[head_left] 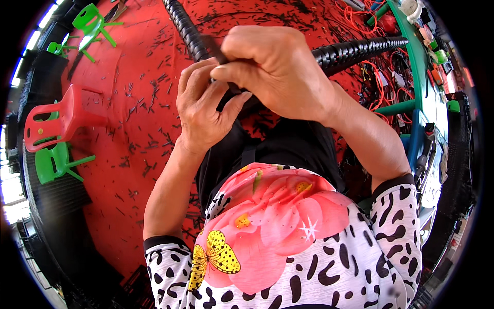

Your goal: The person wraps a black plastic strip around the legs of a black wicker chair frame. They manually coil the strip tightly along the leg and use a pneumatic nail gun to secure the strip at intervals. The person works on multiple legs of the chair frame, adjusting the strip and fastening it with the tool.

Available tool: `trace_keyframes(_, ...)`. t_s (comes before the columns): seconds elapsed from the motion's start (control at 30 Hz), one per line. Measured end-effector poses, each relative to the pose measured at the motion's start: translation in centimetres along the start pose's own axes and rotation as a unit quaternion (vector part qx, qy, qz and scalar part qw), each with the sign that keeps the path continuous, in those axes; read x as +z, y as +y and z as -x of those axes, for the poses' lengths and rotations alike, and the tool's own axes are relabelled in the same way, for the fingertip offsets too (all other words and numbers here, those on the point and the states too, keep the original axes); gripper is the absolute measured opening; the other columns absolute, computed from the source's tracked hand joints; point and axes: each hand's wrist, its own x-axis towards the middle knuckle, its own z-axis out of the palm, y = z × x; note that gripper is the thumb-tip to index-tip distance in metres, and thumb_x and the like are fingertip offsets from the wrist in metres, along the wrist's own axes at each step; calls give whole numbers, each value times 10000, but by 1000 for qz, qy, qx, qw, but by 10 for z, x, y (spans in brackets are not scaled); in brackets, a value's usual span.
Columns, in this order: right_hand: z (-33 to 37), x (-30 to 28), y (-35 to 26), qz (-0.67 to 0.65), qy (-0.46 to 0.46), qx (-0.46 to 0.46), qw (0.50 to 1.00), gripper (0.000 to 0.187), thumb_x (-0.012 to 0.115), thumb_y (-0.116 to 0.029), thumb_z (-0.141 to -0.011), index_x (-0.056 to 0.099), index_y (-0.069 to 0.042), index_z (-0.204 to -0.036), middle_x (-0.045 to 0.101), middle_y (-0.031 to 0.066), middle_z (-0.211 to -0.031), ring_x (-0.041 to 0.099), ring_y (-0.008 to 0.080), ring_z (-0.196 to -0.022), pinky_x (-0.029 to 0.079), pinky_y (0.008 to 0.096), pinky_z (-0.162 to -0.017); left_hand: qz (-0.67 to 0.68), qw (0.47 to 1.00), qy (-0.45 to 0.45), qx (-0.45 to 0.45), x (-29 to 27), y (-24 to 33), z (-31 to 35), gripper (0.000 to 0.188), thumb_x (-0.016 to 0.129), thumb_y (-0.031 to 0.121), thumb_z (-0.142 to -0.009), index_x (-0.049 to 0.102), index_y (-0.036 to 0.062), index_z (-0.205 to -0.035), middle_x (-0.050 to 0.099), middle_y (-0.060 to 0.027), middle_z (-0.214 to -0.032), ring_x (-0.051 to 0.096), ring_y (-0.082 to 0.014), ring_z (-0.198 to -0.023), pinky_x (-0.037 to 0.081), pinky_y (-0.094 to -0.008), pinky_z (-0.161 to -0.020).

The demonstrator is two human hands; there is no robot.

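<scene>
A long black length with a spiral-wrapped, ridged surface (182, 24) runs from the top edge down to my hands. My left hand (203, 105) is closed around its near end, thumb toward the right. Thumb and bent fingers of my right hand (280, 72) pinch a dark flat strip (214, 50) right beside the left fingers. From behind my right hand a similar ridged black length (360, 52) stretches right to the green table; whether the two join is hidden by my hands.
Many short black scraps (149, 105) litter the red floor (116, 154). Left stand a red plastic chair (64, 116) and green stools (54, 164). A green-framed table (416, 77) with tools and small items is on the right, orange cords (378, 85) tangled beneath it.
</scene>
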Motion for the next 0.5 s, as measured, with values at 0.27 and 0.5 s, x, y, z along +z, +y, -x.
trace_keyframes(0.27,0,-9,37,-179,-179,100,962,186,599,-108,-762,625,4,-909,636,146,-774,645,235,-745,490,333,-682,72,995,43,-46,5,7,3,149,762,75,-695,653,26,-783,617,-98,-896,586,-296,-919,434,-381,-811)
trace_keyframes(0.5,7,-16,53,-115,-309,53,943,295,616,18,-726,616,13,-1021,668,149,-885,647,246,-807,499,335,-766,103,986,49,-121,7,14,5,160,749,20,-661,636,30,-774,627,-98,-906,588,-290,-952,423,-377,-832)
